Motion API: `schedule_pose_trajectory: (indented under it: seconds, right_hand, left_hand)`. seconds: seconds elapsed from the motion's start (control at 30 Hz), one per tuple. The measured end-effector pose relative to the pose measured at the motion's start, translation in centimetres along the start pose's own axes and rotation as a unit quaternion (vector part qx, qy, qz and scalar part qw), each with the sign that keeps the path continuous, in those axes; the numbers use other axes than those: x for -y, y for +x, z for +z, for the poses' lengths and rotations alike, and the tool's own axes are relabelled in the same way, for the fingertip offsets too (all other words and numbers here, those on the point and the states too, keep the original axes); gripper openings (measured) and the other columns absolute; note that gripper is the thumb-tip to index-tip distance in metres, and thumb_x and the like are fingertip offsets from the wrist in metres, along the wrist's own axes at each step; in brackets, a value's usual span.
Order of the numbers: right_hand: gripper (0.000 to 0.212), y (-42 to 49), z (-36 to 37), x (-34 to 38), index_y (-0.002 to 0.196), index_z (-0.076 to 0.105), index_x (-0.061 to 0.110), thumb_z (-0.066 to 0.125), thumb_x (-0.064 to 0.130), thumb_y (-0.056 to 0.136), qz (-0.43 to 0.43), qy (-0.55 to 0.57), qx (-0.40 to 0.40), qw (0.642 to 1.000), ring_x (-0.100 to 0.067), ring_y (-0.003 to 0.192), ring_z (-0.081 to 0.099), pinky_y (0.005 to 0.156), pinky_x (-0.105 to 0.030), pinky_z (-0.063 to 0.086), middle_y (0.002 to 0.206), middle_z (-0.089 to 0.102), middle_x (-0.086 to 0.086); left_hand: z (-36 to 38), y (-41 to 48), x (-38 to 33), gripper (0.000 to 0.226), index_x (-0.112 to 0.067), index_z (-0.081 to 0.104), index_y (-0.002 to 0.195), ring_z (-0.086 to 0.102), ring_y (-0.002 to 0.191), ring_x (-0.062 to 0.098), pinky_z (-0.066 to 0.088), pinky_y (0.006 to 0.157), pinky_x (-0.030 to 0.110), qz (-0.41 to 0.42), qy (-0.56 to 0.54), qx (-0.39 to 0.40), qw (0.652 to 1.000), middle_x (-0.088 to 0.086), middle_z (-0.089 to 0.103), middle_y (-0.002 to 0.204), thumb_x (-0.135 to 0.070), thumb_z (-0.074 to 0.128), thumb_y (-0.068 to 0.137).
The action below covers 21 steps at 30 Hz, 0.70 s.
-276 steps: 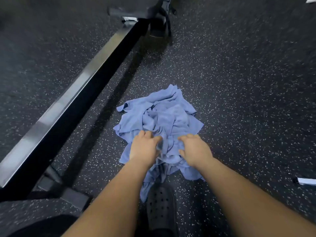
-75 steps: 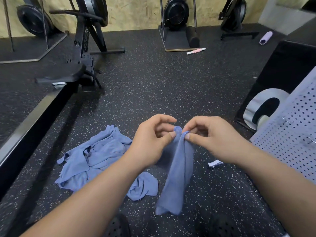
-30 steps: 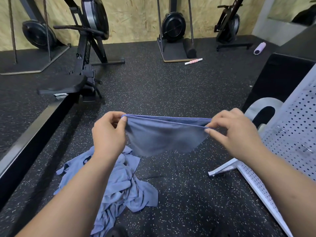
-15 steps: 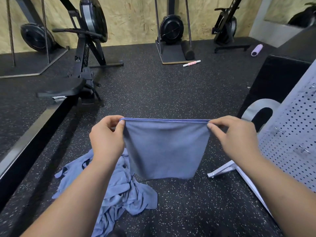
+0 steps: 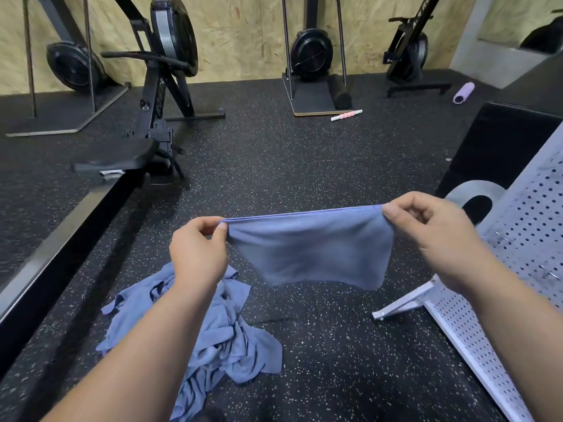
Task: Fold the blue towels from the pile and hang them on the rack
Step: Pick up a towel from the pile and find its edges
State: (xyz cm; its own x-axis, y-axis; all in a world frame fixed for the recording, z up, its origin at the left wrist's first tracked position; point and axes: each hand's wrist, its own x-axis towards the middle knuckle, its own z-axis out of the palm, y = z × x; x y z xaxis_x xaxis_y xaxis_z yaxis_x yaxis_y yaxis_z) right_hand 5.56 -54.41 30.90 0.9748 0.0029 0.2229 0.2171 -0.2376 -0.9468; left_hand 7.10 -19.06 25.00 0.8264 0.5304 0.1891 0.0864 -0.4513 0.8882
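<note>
**A:** Item one?

**B:** Soft blue cloth towel [image 5: 310, 251], in the air between two hands. The left hand [image 5: 198, 254] pinches one top corner between thumb and forefinger. The right hand [image 5: 432, 236] pinches the other corner the same way and sits a little higher. The top edge is stretched taut and looks doubled at the left pinch. I'd judge it is held like this so the layers line up and the cloth hangs flat for the next fold.

**A:** Item two?

**B:** Crumpled pile of blue towels [image 5: 219, 336], on the black speckled rubber floor [image 5: 304, 166] below the left forearm. It does not touch the held towel, whose lower hem hangs free above the floor.

**A:** Destination?

**B:** White perforated metal rack [image 5: 530, 226], just beside the right hand, with its foot resting on the floor. Nothing hangs on the part I can see.

**A:** Clearances?

**B:** Long black rowing-machine rail [image 5: 61, 239], well apart on the left. Black padded box [image 5: 502, 141], behind the rack. The floor ahead is open. The tight side is the right, where the towel's corner and the right wrist are near the rack's edge, so a swing that way could snag.
</note>
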Motion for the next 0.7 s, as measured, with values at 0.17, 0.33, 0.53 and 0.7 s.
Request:
schedule_pose_trajectory:
  seconds: [0.17, 0.33, 0.53, 0.7]
  right_hand:
    - [0.035, -0.3, 0.0, 0.4, 0.089, 0.069, 0.011, 0.074, 0.045, 0.089, 0.074, 0.151, 0.017, 0.986, -0.014, 0.067, 0.049, 0.059, -0.024, 0.039, 0.078, 0.060, -0.008]
    - [0.045, 0.1, -0.7, -1.1, 0.100, 0.075, 0.008, 0.072, 0.052, 0.096, 0.165, 0.149, -0.099, 0.970, -0.024, 0.081, 0.055, 0.077, -0.042, 0.046, 0.092, 0.067, -0.015]
    - [0.029, 0.2, 0.8, -2.1, 0.091, 0.073, 0.012, 0.080, 0.040, 0.093, 0.224, 0.216, -0.200, 0.929, -0.023, 0.081, 0.065, 0.082, -0.041, 0.052, 0.089, 0.077, -0.014]
    - [0.022, -0.2, 3.2, -2.5, 0.092, 0.075, 0.011, 0.079, 0.033, 0.095, 0.261, 0.218, -0.187, 0.922, -0.006, 0.051, 0.061, 0.062, -0.028, 0.056, 0.066, 0.072, 0.004]
  left_hand:
    - [0.5, -0.2, -0.2, 0.011, -0.022, 0.077, 0.093, 0.057, 0.070, 0.011, 0.047, 0.074, 0.032, -0.068, -0.094, 0.068, 0.991, -0.006, 0.070, 0.080, -0.021, 0.069, 0.102]
    - [0.8, 0.0, -1.4, 0.013, -0.011, 0.078, 0.097, 0.052, 0.072, 0.014, 0.044, 0.074, 0.029, -0.186, -0.299, 0.190, 0.917, -0.001, 0.062, 0.076, -0.021, 0.071, 0.101]
    - [2.0, -1.6, -2.0, 0.011, -0.012, 0.078, 0.097, 0.052, 0.071, 0.016, 0.044, 0.069, 0.030, -0.225, -0.293, 0.160, 0.915, 0.004, 0.066, 0.081, -0.022, 0.073, 0.100]
    - [3.7, -4.2, -2.6, 0.009, -0.008, 0.074, 0.095, 0.053, 0.053, 0.006, 0.049, 0.054, 0.022, -0.216, -0.248, 0.150, 0.932, -0.010, 0.060, 0.055, -0.014, 0.070, 0.101]
